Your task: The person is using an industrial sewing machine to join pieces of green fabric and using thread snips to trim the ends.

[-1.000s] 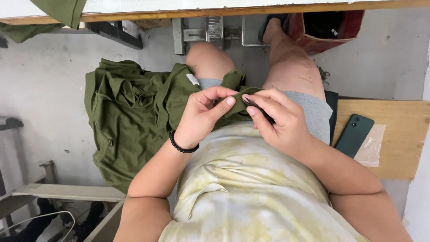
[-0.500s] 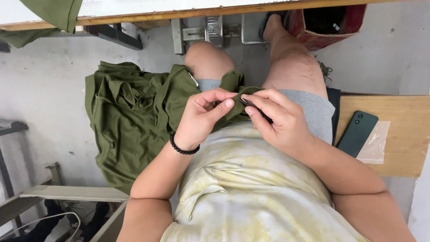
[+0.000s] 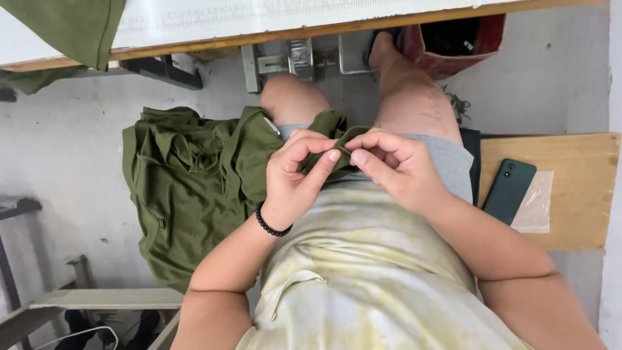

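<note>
Both hands pinch the olive garment (image 3: pixel 194 188) over the lap; left hand (image 3: pixel 295 175) and right hand (image 3: pixel 395 165) fingertips nearly touching.

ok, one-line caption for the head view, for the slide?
Seated person's left hand and right hand pinch a fold of olive green garment in the lap, a dark green phone on the wooden board alongside.
</note>
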